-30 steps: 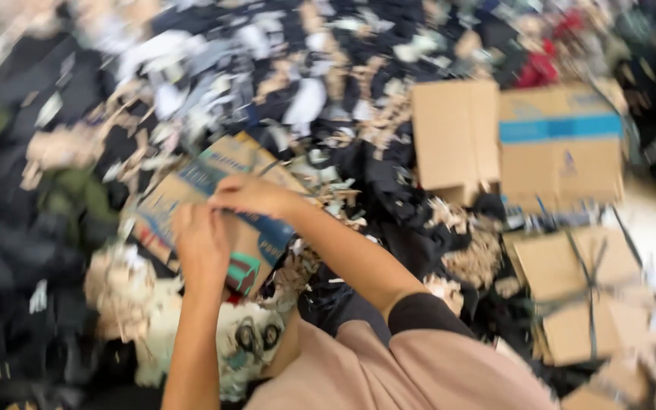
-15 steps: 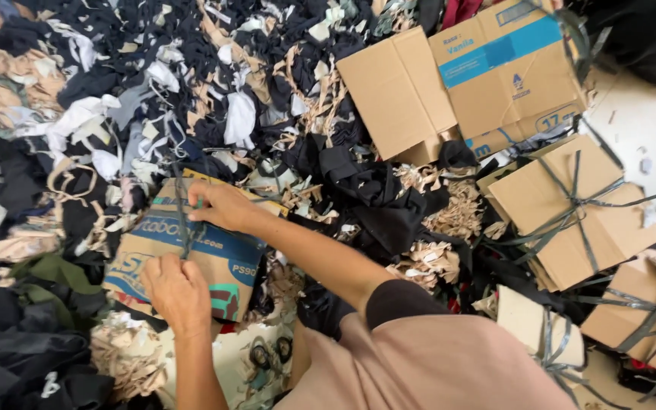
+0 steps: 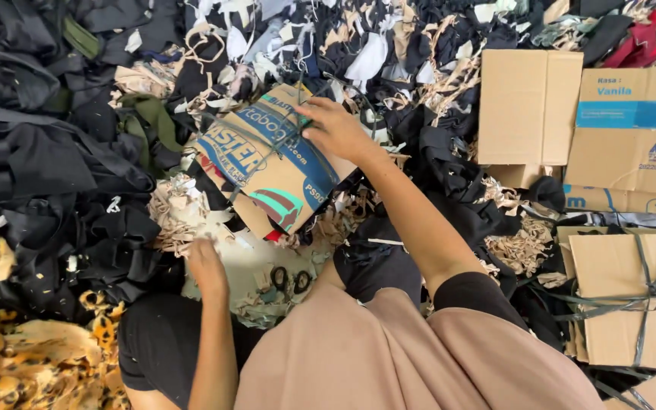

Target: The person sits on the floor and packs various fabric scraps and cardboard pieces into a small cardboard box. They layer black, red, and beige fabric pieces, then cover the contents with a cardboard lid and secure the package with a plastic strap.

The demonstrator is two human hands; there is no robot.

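Under right hand [image 3: 335, 129], corrugated bundle [image 3: 267, 163]

Right hand [image 3: 333, 129] stretched forward, palm down, fingers curled; left hand [image 3: 206, 267] lower, nearer body, fingers bent downward.

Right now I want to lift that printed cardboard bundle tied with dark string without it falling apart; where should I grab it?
Probably at the string crossing on top of the flat printed cardboard bundle, coming from above: the right hand already rests there, and the flat face offers no other handle.
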